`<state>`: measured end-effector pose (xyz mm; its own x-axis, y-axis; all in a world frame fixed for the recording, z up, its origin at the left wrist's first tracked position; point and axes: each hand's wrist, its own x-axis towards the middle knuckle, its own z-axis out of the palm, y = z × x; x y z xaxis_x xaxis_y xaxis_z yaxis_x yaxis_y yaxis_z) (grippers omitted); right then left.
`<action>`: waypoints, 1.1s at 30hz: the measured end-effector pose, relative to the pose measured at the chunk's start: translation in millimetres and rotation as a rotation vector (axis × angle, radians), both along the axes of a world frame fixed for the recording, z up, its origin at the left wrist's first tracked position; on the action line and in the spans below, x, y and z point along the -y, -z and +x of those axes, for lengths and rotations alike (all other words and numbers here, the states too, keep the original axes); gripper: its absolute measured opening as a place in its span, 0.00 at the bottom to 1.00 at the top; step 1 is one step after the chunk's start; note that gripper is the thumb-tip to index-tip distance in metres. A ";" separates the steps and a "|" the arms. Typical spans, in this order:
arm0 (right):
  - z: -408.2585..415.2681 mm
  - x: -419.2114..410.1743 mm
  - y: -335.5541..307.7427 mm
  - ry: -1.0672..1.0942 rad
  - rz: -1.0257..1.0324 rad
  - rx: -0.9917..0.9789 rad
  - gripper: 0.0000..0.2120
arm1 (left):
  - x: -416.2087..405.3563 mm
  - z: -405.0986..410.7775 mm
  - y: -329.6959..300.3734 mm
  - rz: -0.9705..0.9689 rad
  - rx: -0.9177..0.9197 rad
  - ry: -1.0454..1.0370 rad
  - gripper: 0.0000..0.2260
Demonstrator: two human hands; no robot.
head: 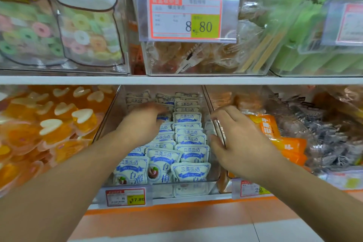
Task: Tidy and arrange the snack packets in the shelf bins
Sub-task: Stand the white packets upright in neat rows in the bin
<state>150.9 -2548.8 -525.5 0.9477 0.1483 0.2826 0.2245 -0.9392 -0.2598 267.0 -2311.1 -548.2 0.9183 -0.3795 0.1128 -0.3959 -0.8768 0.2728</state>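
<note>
— Head view: where are the white snack packets (188,139)?
— In the middle clear bin (212,186). My left hand (145,122) presses them, grip spread; my right hand (235,141) pinches the bin's right wall.

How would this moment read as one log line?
stage: tidying | left hand: on white packets, middle bin | right hand: at bin divider

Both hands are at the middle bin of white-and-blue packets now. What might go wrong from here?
1. The left hand reaches deep over the white-and-blue packets; dragging back could topple the upright rows.
2. The right hand grips the clear divider wall; pulling might shift the bin and disturb the orange packets beside it.
</note>
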 end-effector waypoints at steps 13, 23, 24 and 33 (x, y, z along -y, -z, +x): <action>0.2 -0.8 1.7 0.002 -0.001 0.004 0.20 | -8.3 2.9 5.4 0.045 -0.072 -0.002 0.26; 0.9 -0.1 5.1 -0.009 0.012 0.021 0.19 | 3.8 10.0 -15.4 0.052 -0.173 -0.056 0.17; 1.1 0.3 5.5 -0.011 0.016 0.021 0.19 | 4.0 9.1 -16.0 0.038 -0.171 -0.056 0.16; 1.4 0.6 7.1 -0.008 0.024 0.028 0.18 | 8.8 11.6 -14.1 -0.093 -0.090 -0.095 0.06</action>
<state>152.3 -2549.4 -532.6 0.9380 0.1488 0.3131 0.2398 -0.9308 -0.2760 278.6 -2319.9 -534.1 0.9575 -0.2821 0.0596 -0.2828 -0.8784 0.3853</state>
